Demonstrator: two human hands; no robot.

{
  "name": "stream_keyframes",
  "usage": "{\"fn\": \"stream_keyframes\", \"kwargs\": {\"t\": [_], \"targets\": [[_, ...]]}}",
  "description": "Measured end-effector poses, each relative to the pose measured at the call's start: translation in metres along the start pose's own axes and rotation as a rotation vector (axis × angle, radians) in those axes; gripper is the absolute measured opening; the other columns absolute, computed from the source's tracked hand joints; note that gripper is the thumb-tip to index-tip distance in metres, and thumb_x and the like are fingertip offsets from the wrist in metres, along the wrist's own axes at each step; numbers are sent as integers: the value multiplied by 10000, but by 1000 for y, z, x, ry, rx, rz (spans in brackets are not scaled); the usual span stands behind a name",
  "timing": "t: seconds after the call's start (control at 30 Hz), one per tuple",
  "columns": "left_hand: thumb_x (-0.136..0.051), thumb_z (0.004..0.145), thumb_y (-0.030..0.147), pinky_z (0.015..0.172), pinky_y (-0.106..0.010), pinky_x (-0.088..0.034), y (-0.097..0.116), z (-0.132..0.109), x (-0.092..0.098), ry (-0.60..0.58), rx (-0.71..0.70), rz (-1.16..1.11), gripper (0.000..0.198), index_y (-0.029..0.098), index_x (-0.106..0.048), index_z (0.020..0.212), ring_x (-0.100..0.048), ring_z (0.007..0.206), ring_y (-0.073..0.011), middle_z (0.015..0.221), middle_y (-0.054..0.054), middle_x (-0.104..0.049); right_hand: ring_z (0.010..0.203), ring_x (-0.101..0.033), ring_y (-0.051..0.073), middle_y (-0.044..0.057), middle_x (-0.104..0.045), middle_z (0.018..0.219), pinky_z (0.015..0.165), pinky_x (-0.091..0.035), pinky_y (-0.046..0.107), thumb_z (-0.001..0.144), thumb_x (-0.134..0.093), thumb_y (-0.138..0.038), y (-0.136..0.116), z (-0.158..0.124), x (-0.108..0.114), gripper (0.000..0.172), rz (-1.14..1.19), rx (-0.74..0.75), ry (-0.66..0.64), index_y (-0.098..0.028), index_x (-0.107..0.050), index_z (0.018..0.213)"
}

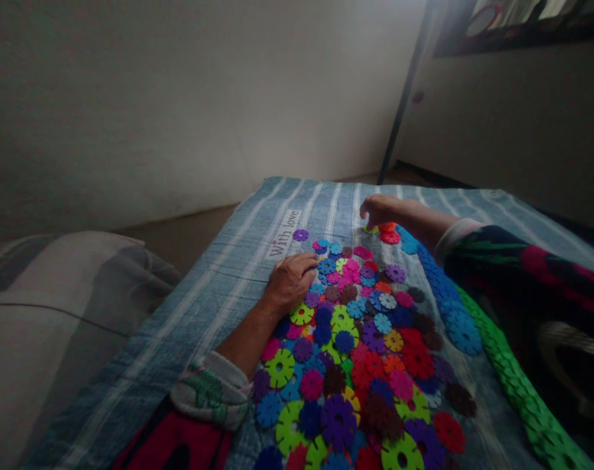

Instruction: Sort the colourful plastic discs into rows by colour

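Note:
A heap of flat, notched plastic discs point(356, 352) in purple, green, red, blue and pink lies spread on a blue striped cloth point(218, 287). My left hand point(291, 282) rests at the heap's left edge, fingers curled, its fingertips touching blue discs; whether it grips one I cannot tell. My right hand point(381, 210) reaches to the far end of the heap, fingers pinched over a yellow-green disc point(370, 229) beside red ones. A chain of joined blue discs point(444, 294) and a longer green chain point(517, 385) run along the right side, under my right arm.
The cloth bears a "With love" label point(283, 234). A grey cushion point(62, 313) lies at the left. A plain wall stands behind, with a dark pole point(405, 98) in the corner. A single purple disc point(300, 235) sits apart near the label.

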State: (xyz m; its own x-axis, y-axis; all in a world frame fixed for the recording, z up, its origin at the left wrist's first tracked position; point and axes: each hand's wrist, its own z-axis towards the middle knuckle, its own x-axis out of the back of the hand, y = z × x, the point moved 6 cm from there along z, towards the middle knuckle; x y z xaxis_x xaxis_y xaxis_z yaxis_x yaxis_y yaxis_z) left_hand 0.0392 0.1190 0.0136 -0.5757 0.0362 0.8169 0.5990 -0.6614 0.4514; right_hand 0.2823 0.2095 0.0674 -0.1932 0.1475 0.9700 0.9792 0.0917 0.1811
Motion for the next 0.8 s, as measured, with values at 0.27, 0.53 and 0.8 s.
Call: {"fn": "stream_keyframes", "kwargs": {"t": [0.27,0.53,0.8], "targets": [[-511,821,187,1049,-383,-437,2,-1,0,3,14,-10,262,194,-711,990,-610,1137,-209,1197,-67,-681,952,-652,264,82,-699,1085,706,-469,282,674,-773,-280,-4,2,-19,479,-36,3,-53,-217,-689,1141],[-531,807,173,1052,-388,-437,1,0,-3,6,27,-21,253,209,-715,976,-617,1126,-206,1185,-53,-689,958,-644,267,110,-700,1066,734,-451,307,753,-722,-330,-19,-18,0,376,-65,55,10,-180,-694,1097],[-475,815,192,1016,-354,-463,-2,0,3,33,106,-299,276,194,-725,933,-646,1057,-203,1071,-39,-727,764,-609,157,42,-698,873,661,-413,264,860,-616,-329,-138,-108,18,192,135,714,198,-202,-704,972]]}}
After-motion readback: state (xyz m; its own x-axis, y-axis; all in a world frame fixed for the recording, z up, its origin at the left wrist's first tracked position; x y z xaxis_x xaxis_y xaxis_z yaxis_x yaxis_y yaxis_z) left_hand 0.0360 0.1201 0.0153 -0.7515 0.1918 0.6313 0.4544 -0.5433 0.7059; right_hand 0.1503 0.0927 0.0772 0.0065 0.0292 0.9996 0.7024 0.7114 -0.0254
